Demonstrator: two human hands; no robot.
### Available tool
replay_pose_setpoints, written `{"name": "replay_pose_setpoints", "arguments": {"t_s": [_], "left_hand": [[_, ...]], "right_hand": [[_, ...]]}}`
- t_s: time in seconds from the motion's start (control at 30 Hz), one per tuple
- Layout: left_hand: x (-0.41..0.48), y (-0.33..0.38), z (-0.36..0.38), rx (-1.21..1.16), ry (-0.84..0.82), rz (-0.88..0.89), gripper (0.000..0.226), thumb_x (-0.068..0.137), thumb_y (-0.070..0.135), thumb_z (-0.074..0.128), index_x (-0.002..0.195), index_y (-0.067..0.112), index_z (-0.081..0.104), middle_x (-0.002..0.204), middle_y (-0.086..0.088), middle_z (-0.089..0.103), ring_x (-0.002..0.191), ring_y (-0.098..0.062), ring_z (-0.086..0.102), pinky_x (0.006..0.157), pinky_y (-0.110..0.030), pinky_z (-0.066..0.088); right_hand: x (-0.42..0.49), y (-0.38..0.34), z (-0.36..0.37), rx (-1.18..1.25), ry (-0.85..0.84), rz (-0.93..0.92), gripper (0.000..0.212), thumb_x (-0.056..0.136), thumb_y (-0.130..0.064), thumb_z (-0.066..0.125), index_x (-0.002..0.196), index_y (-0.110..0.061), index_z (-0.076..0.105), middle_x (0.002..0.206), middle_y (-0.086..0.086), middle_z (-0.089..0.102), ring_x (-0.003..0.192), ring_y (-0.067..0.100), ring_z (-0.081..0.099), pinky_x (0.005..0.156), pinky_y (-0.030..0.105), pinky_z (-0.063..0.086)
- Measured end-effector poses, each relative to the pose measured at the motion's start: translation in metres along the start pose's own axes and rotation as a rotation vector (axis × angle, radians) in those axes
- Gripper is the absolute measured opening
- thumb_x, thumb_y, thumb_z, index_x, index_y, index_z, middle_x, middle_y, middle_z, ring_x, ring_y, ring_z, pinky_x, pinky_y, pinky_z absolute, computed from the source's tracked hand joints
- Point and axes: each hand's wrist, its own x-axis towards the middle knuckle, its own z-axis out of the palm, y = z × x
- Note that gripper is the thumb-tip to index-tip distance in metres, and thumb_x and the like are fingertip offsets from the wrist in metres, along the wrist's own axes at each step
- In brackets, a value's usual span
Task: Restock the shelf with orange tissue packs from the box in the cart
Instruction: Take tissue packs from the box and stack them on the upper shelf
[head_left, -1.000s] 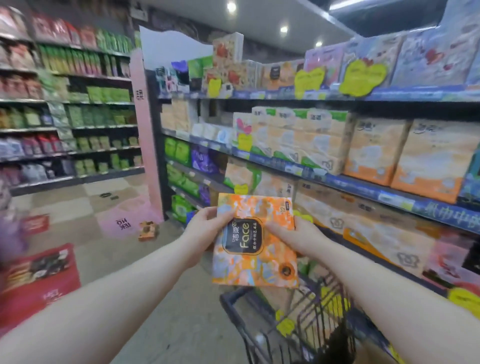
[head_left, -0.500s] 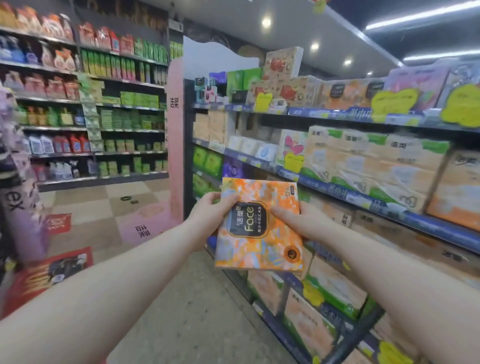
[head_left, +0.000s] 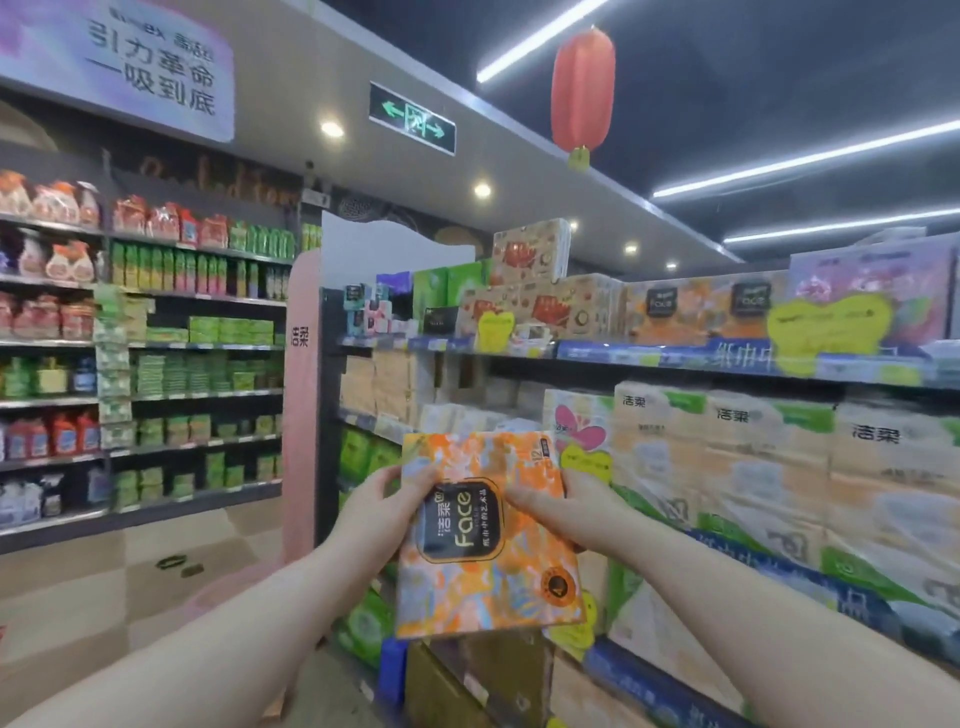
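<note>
- We hold one orange tissue pack (head_left: 485, 535) in front of us with both hands, its black "Face" label facing us and the pack tilted a little.
- Our left hand (head_left: 376, 512) grips the pack's upper left edge; our right hand (head_left: 558, 512) clasps its upper right edge, thumb across the front.
- The pack is in the air at about the height of the middle shelf (head_left: 753, 551), near the shelving but not touching it.
- On the top shelf (head_left: 675, 353), well above our hands, a row of matching orange packs (head_left: 706, 306) already stands; we judge that is where this one belongs.
- Neither the cart nor the box shows here, so we cannot tell how many packs are left to bring over.
- As we read it, this pack is picked up but not yet placed: what is left is lifting it to the top shelf, setting it beside the matching row, and going back for more.
</note>
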Motion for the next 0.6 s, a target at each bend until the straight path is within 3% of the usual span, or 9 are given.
{"name": "replay_pose_setpoints", "arguments": {"t_s": [0.1, 0.2, 0.3, 0.37, 0.47, 0.6], "left_hand": [[0.042, 0.0, 0.013, -0.016, -0.007, 0.027, 0.05, 0.081, 0.052, 0.065, 0.118, 0.018, 0.06, 0.106, -0.002, 0.071, 0.092, -0.019, 0.068, 0.077, -0.033, 0.054], [0.083, 0.003, 0.032, -0.032, -0.039, 0.074, 0.023, 0.091, 0.035, 0.058, 0.105, 0.018, 0.062, 0.097, -0.001, 0.071, 0.08, -0.01, 0.065, 0.063, -0.021, 0.047], [0.131, 0.009, 0.058, -0.042, -0.092, 0.141, 0.025, 0.091, 0.037, 0.057, 0.103, 0.017, 0.064, 0.096, -0.001, 0.071, 0.087, -0.014, 0.066, 0.071, -0.024, 0.049], [0.162, 0.012, 0.078, -0.073, -0.153, 0.168, 0.024, 0.092, 0.038, 0.055, 0.105, 0.02, 0.064, 0.092, 0.004, 0.07, 0.084, -0.01, 0.066, 0.066, -0.023, 0.047], [0.208, 0.02, 0.107, -0.108, -0.233, 0.227, 0.017, 0.094, 0.039, 0.052, 0.099, 0.026, 0.062, 0.085, 0.01, 0.069, 0.077, -0.005, 0.064, 0.061, -0.021, 0.047], [0.276, 0.045, 0.138, -0.126, -0.346, 0.318, 0.019, 0.095, 0.042, 0.049, 0.092, 0.026, 0.059, 0.082, 0.008, 0.067, 0.076, -0.008, 0.063, 0.06, -0.021, 0.045]], "right_hand": [[0.038, 0.003, -0.008, -0.009, 0.025, -0.016, 0.037, 0.078, -0.061, 0.062, 0.1, -0.032, 0.059, 0.098, -0.009, 0.068, 0.089, 0.011, 0.066, 0.08, 0.029, 0.054], [0.071, 0.01, -0.023, -0.035, 0.079, 0.016, 0.034, 0.077, -0.062, 0.062, 0.093, -0.033, 0.056, 0.094, -0.013, 0.066, 0.084, 0.007, 0.063, 0.081, 0.027, 0.052], [0.102, 0.015, -0.047, -0.045, 0.156, 0.043, 0.045, 0.076, -0.063, 0.062, 0.106, -0.029, 0.057, 0.106, -0.004, 0.069, 0.089, 0.011, 0.066, 0.074, 0.027, 0.055], [0.119, 0.018, -0.065, -0.087, 0.201, 0.067, 0.039, 0.079, -0.062, 0.06, 0.101, -0.031, 0.055, 0.103, -0.004, 0.07, 0.087, 0.013, 0.067, 0.073, 0.029, 0.056], [0.147, 0.02, -0.09, -0.171, 0.307, 0.127, 0.053, 0.076, -0.069, 0.057, 0.107, -0.026, 0.054, 0.1, -0.002, 0.069, 0.09, 0.018, 0.067, 0.077, 0.039, 0.059], [0.191, 0.013, -0.121, -0.184, 0.46, 0.137, 0.049, 0.078, -0.064, 0.06, 0.107, -0.024, 0.058, 0.099, 0.0, 0.069, 0.086, 0.019, 0.068, 0.073, 0.039, 0.06]]}}
